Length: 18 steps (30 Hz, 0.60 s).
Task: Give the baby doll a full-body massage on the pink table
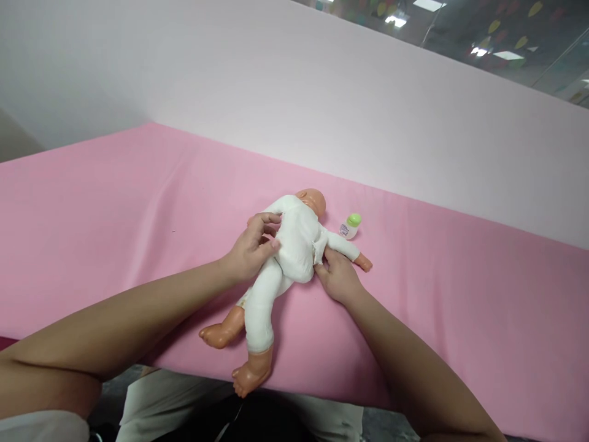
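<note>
A baby doll (298,245) in a white, close-fitting garment lies on the pink cover (175,245), its head away from me and its bare feet near the front edge. My left hand (253,248) rests at the left side of its torso, thumb and fingers apart and touching the cloth. On the other side, my right hand (339,276) has its fingers closed at a loose, ruffled edge of the garment (321,245) by the doll's waist. Its fingertips are partly hidden under that cloth.
A small white bottle with a green cap (351,226) stands right of the doll's head, just beyond its outstretched arm. A pale wall (322,104) rises behind the padded pink surface. Glass with reflected lights (460,43) is above the wall. The cover's front edge is close to my body.
</note>
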### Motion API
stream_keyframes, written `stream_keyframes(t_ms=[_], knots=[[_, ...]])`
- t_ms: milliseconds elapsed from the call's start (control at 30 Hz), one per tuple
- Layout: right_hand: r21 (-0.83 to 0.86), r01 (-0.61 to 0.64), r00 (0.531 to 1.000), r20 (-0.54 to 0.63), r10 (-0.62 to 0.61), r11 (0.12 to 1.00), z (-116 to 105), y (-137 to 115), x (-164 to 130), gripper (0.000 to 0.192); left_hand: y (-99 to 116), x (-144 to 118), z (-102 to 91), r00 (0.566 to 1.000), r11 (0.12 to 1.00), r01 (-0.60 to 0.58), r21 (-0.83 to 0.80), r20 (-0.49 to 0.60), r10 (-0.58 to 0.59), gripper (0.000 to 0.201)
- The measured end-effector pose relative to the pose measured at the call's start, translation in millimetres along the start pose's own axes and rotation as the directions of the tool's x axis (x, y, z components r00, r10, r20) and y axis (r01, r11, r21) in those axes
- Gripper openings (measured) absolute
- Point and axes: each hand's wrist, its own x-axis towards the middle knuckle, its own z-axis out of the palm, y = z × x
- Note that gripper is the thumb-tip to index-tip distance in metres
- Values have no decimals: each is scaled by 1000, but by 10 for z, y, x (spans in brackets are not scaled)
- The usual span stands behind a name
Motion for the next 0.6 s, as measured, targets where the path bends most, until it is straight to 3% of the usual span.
stream_keyframes(t_ms=[100,200,367,500,600], knots=[[13,-87,996,29,87,996,-38,-35,7,26,55,-23,-42,977,976,-155,156,168,129,84],[19,-101,995,-2,101,995,-57,-60,2,27,17,32,-67,975,951,-109,290,220,44,80],[68,-74,996,-39,77,995,-21,-73,-38,56,-175,154,-80,965,889,81,451,187,-183,78],[71,-95,994,-43,98,993,70,-99,-92,85,-226,165,-45,946,764,54,643,212,-246,83],[64,-138,990,-3,138,988,121,-131,-117,103,-157,149,24,941,776,70,627,217,-260,81]])
